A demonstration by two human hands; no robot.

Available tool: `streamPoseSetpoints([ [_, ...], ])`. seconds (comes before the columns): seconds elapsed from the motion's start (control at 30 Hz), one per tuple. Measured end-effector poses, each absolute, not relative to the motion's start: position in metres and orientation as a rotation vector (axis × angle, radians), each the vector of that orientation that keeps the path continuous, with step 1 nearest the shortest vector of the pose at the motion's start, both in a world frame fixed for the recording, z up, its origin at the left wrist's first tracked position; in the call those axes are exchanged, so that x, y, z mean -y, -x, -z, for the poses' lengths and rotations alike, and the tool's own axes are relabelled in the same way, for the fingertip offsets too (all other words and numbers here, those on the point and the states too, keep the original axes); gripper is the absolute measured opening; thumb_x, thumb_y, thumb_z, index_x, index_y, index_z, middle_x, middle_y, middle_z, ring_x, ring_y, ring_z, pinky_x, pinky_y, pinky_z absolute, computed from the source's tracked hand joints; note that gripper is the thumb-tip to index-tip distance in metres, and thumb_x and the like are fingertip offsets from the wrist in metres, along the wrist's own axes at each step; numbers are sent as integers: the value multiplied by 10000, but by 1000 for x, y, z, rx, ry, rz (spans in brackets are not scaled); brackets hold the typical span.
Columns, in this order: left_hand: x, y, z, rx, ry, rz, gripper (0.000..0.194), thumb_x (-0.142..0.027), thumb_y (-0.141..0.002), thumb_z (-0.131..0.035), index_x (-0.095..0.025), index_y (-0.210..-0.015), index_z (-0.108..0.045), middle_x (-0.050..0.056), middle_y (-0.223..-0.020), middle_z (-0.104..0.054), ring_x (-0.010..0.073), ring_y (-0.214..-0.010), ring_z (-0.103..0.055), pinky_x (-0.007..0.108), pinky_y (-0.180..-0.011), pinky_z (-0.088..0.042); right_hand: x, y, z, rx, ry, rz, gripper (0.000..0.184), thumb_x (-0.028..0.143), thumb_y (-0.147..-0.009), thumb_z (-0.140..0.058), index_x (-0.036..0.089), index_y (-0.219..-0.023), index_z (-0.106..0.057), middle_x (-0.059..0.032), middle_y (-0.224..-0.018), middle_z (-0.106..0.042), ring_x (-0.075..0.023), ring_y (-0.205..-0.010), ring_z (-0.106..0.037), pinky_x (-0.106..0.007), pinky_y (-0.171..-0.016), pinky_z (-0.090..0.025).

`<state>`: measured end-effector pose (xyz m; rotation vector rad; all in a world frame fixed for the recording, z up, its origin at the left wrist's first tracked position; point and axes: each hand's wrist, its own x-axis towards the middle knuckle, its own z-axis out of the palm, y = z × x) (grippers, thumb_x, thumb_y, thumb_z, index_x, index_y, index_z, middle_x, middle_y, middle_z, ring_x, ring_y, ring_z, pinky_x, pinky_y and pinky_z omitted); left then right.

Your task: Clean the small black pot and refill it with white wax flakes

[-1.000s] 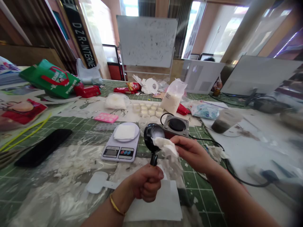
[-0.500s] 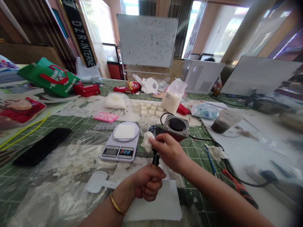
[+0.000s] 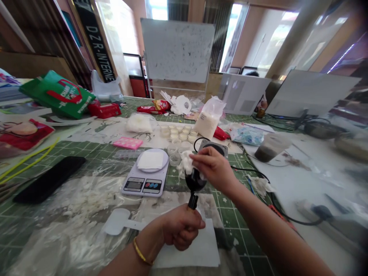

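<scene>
My left hand (image 3: 181, 227) is closed in a fist around the handle of a small black ladle-like pot (image 3: 194, 181), holding it upright above a white sheet of paper (image 3: 198, 249). My right hand (image 3: 214, 166) reaches over the pot's bowl and presses a crumpled white tissue (image 3: 186, 164) into it with pinched fingers. Just left of the pot stands a white digital kitchen scale (image 3: 146, 177) with a white square on its round pan.
A small electric hot plate (image 3: 202, 145) with a black cable sits behind my right hand. Several small white cups (image 3: 178, 134), a bag of white granules (image 3: 209, 119), a black phone (image 3: 48, 183), a white plastic spoon (image 3: 117, 224), a lidded cup of dark stuff (image 3: 268, 147) and a green bag (image 3: 57, 94) lie around.
My right hand moved from the right of the pot onto its bowl, bunching the loose tissue into it. The pot tilted and shifted slightly right; the left grip stayed.
</scene>
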<state>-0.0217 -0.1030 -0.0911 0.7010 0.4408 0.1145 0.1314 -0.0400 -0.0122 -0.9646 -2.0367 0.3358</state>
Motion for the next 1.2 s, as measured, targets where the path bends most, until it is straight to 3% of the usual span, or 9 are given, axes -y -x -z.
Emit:
streamPoseSetpoints([
  [0.27, 103, 31, 86, -334, -631, -225, 355, -205, -752, -508, -177, -468, -298, -88, -304, -255, 28, -242, -139, 144, -246, -161, 35, -144, 43, 1705, 1148, -815, 332, 292, -755, -575, 193, -1069, -620, -26, -788, -597, -133, -689, -560, -291, -653, -475],
  [0.4, 104, 31, 85, -305, -593, -214, 364, -203, -759, -486, -173, -458, -285, -89, -304, -227, 22, -240, -123, 134, -249, -160, 71, -135, 52, 1847, 1042, -480, 316, 214, -797, -525, 236, -1102, -605, -43, -894, -565, -133, -808, -556, -279, -721, -472],
  [0.5, 104, 29, 84, -341, -597, -175, 403, -222, -758, -483, -177, -440, -241, -87, -288, -206, 21, -228, -118, 133, -243, -151, 86, -126, 46, 1971, 906, -284, 338, 190, -832, -469, 260, -1145, -575, -43, -882, -543, -117, -783, -542, -245, -679, -476],
  [0.73, 105, 26, 87, -414, -627, -179, 386, -229, -741, -508, -177, -444, -266, -86, -283, -238, 25, -222, -122, 139, -232, -145, 54, -110, -2, 2176, 933, -268, 259, 282, -809, -517, 205, -1012, -660, -52, -842, -556, -118, -711, -532, -239, -652, -454],
  [0.83, 106, 26, 88, -398, -646, -202, 353, -219, -744, -520, -180, -479, -290, -96, -289, -241, 22, -235, -115, 134, -237, -152, 26, -119, -13, 2136, 1080, -338, 236, 248, -790, -536, 190, -968, -680, -49, -843, -570, -128, -746, -545, -263, -715, -439],
  [1.0, 105, 29, 88, -365, -643, -244, 310, -193, -749, -509, -183, -509, -313, -96, -298, -258, 27, -237, -136, 133, -239, -164, 14, -139, 10, 1976, 1222, -719, 243, 318, -782, -516, 171, -869, -689, -23, -720, -591, -131, -646, -549, -263, -618, -442],
  [1.1, 104, 29, 86, -341, -637, -252, 324, -181, -746, -495, -177, -483, -306, -95, -299, -247, 21, -236, -116, 133, -234, -152, 32, -137, 36, 1678, 1182, -960, 300, 342, -762, -546, 174, -988, -650, -34, -806, -636, -138, -678, -569, -274, -641, -458],
  [1.2, 104, 29, 84, -304, -629, -280, 348, -177, -756, -472, -171, -457, -295, -91, -309, -230, 20, -235, -126, 132, -240, -149, 55, -127, 56, 1518, 1100, -975, 330, 333, -749, -578, 173, -1033, -627, -52, -856, -632, -157, -754, -579, -294, -688, -472],
])
